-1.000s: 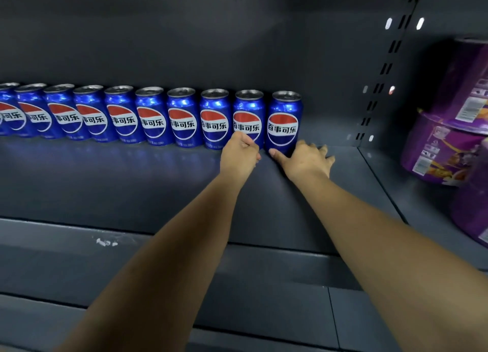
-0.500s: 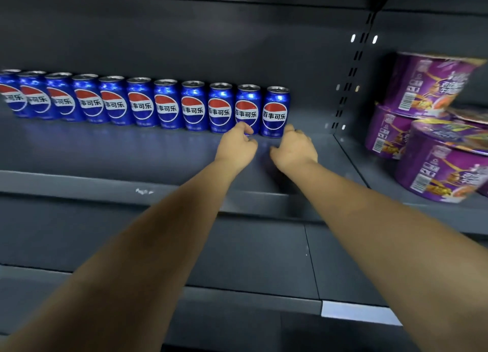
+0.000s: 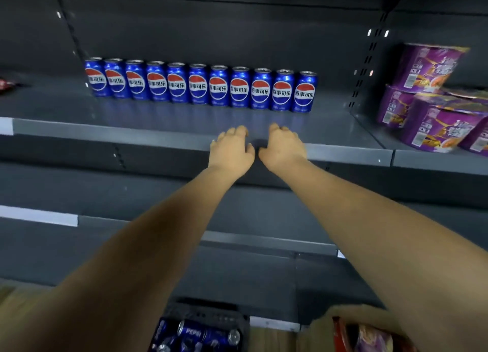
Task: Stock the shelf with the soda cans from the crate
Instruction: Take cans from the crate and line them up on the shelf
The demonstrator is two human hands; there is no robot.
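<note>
A row of several blue soda cans (image 3: 200,86) stands upright along the back of the dark grey shelf (image 3: 105,130). My left hand (image 3: 231,149) and my right hand (image 3: 282,147) hover side by side over the shelf's front edge, apart from the cans. Both hold nothing, fingers loosely curled. Below, on the floor, a black crate (image 3: 206,312) holds more blue cans (image 3: 203,334) lying on their sides.
Purple noodle bowls (image 3: 433,119) are stacked on the neighbouring shelf section to the right. Lower grey shelves (image 3: 264,241) run beneath my arms. A brown box with red and purple packets (image 3: 364,336) sits right of the crate. A red packet (image 3: 5,83) lies far left.
Both hands have pulled back from the rightmost cans to the shelf's front edge. The view has tilted down and back, bringing the crate into sight.
</note>
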